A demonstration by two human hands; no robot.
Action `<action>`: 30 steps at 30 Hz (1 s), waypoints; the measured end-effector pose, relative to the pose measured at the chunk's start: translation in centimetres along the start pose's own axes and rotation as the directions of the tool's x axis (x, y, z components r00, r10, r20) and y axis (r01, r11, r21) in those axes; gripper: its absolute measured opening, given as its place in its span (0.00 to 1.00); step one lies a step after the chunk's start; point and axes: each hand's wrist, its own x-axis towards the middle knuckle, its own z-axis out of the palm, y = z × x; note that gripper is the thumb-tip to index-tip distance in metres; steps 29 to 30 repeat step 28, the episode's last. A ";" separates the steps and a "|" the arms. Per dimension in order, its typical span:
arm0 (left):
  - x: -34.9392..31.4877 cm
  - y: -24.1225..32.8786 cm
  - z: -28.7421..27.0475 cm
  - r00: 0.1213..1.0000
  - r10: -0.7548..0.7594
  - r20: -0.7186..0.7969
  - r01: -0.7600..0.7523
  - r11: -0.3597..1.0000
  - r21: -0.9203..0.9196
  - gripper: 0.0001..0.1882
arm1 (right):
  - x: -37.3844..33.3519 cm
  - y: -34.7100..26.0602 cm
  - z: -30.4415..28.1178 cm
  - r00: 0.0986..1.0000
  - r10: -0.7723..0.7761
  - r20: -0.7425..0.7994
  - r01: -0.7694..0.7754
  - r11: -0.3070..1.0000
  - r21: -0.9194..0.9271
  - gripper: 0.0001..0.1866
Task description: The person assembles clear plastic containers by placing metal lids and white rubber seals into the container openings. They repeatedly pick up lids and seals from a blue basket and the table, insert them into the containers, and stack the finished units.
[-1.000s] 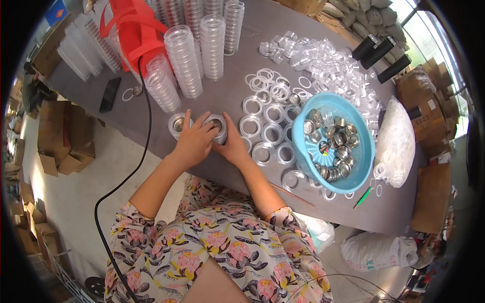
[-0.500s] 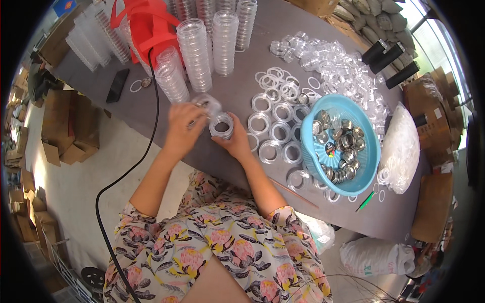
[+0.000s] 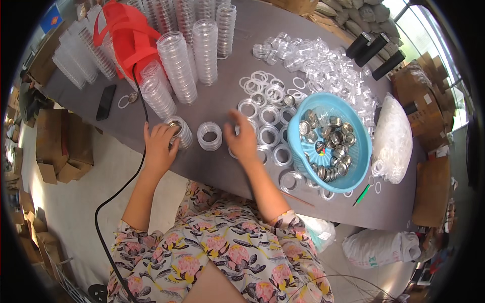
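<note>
- Left hand (image 3: 160, 144) curls its fingers around a short stack of clear lidded cups (image 3: 179, 132) at the grey table (image 3: 217, 103) edge.
- Right hand (image 3: 242, 137), fingers spread and empty, hovers over clear rings (image 3: 268, 135) beside a blue basket (image 3: 364, 151) of metal caps.
- Another small clear stack (image 3: 209, 136) sits between the hands.
- Tall cup stacks (image 3: 177, 65) stand behind.

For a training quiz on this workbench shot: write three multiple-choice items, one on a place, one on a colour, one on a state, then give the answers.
1. Where is the basin of metal caps?
A. to the right of the right hand
B. beside the phone
C. on the floor

2. What colour is the basin?
A. red
B. blue
C. black

3. What is the left hand doing?
A. hanging off the table
B. holding the phone
C. resting on a short stack of clear lids

Answers:
1 A, it sits just past the right hand on the grey table.
2 B, its rim and wall are light blue.
3 C, its fingers lie on the stack's top.
</note>
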 end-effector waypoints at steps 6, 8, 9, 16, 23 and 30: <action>-0.6 0.3 0.4 0.990 0.015 -0.139 -0.020 0.999 -0.032 0.20 | 10.5 6.2 -2.6 0.939 0.345 0.003 -0.269 0.738 -0.618 0.14; -1.0 0.3 0.2 0.982 0.022 -0.188 -0.025 1.000 -0.013 0.21 | 12.2 7.1 -2.3 0.880 0.471 0.062 -0.234 0.542 -0.807 0.15; -0.7 0.6 -0.1 0.984 0.028 -0.174 -0.036 0.998 -0.045 0.21 | 13.2 8.9 -2.4 0.849 0.516 0.110 -0.168 0.462 -0.871 0.14; -1.8 0.6 -0.3 0.991 -0.038 -0.127 0.023 0.993 -0.115 0.20 | 15.2 8.2 -1.0 0.684 0.702 0.198 -0.125 0.380 -0.916 0.18; -1.9 0.7 -0.4 0.992 -0.028 -0.126 0.007 0.987 -0.160 0.19 | 15.4 11.8 -1.7 0.662 0.738 0.135 -0.134 0.293 -0.947 0.21; -2.3 0.6 -0.3 0.992 -0.032 -0.122 0.011 0.986 -0.169 0.19 | 15.7 10.7 -1.1 0.635 0.747 0.196 -0.070 0.308 -0.949 0.21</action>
